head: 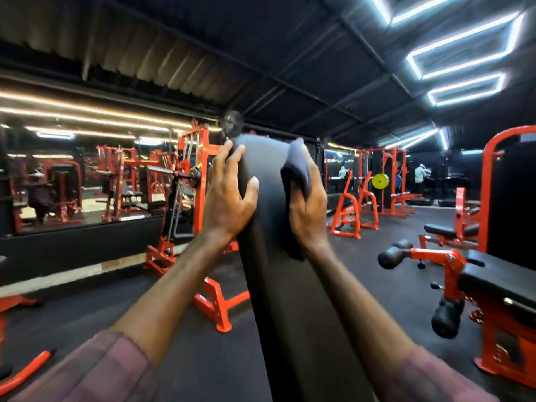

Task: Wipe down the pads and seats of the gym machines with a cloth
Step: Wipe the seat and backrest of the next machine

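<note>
Here, back pad (278,256) rises upright, centre frame, black | left hand (232,195) fingers spread, flat against pad's left edge near top, holding nothing | right hand (309,204) clutches dark cloth (298,172) bunched against pad's upper right edge | red-framed bench (499,282) to the right | mirror wall (87,175) left.

Black is being shown by the pad (278,256), dark grey by the cloth (298,172), orange-red by the frames (345,210), yellow by a plate (380,181), faded plaid by the sleeves (98,372).
</note>
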The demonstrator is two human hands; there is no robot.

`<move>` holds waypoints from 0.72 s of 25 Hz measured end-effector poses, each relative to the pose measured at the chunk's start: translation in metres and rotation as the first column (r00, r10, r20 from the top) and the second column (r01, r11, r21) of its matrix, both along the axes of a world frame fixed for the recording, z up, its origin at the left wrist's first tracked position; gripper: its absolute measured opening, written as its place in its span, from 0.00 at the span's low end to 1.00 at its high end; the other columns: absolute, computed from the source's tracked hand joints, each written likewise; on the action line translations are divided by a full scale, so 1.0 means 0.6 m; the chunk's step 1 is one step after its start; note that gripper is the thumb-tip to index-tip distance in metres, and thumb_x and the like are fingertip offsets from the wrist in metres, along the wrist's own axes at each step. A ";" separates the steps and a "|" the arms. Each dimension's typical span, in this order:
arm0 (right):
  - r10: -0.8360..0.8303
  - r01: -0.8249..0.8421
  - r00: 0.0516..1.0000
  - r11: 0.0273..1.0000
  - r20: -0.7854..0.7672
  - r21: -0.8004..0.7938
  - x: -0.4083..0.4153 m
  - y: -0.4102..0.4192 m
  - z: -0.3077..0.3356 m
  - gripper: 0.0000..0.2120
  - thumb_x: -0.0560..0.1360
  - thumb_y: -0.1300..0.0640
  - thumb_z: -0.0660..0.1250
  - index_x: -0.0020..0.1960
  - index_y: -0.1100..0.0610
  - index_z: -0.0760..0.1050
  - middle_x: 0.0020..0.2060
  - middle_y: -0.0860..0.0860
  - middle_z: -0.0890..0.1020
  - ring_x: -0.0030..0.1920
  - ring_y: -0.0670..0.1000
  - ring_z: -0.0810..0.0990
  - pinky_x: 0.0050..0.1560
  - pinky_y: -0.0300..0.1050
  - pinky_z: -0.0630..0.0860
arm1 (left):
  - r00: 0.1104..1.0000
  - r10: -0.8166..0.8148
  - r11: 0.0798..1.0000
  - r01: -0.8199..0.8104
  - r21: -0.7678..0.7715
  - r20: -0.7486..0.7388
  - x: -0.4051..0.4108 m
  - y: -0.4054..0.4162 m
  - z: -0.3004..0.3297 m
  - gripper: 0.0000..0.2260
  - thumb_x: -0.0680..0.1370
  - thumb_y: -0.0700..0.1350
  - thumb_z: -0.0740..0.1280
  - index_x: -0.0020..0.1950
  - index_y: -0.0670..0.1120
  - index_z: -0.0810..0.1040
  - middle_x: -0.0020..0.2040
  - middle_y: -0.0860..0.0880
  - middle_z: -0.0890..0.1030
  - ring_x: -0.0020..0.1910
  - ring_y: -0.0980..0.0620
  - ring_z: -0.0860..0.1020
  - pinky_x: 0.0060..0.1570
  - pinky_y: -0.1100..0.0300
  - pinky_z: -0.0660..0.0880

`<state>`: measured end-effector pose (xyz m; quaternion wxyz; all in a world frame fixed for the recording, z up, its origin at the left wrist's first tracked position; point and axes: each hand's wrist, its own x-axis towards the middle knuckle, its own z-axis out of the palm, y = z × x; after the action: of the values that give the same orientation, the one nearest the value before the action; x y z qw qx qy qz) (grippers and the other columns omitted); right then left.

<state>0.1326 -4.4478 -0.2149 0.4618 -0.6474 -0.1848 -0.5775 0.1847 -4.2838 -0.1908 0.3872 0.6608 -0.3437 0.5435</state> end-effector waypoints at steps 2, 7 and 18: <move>-0.032 0.032 0.999 0.996 0.003 -0.079 0.020 0.022 0.108 0.25 0.85 0.53 0.64 0.80 0.58 0.69 0.76 0.53 0.74 0.76 0.48 0.71 0.78 0.54 0.67 | 0.997 -0.041 0.998 0.038 -0.048 -0.065 0.026 -0.011 0.046 0.29 0.80 0.47 0.65 0.80 0.39 0.67 0.80 0.41 0.67 0.80 0.47 0.64 0.80 0.65 0.55; -0.231 0.159 0.971 0.822 -0.066 -0.547 0.080 0.053 0.191 0.26 0.78 0.43 0.56 0.71 0.48 0.78 0.65 0.50 0.83 0.67 0.54 0.79 0.69 0.59 0.72 | 0.976 -0.195 0.958 0.170 -0.233 -0.092 0.055 -0.030 0.060 0.24 0.81 0.50 0.61 0.74 0.41 0.74 0.69 0.43 0.77 0.70 0.46 0.74 0.74 0.50 0.69; -0.239 0.027 0.895 0.872 -0.377 -0.489 0.125 0.023 0.266 0.29 0.71 0.26 0.55 0.65 0.36 0.78 0.62 0.46 0.84 0.66 0.55 0.79 0.72 0.62 0.70 | 0.965 -0.243 0.940 0.209 -0.271 -0.096 0.034 -0.033 0.052 0.27 0.87 0.46 0.56 0.86 0.43 0.55 0.85 0.47 0.58 0.82 0.62 0.54 0.79 0.69 0.51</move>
<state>0.2077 -4.4339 -0.0556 0.2775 -0.8615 -0.1678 -0.3907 0.2051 -4.3035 -0.1598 0.5509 0.5941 -0.3181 0.4922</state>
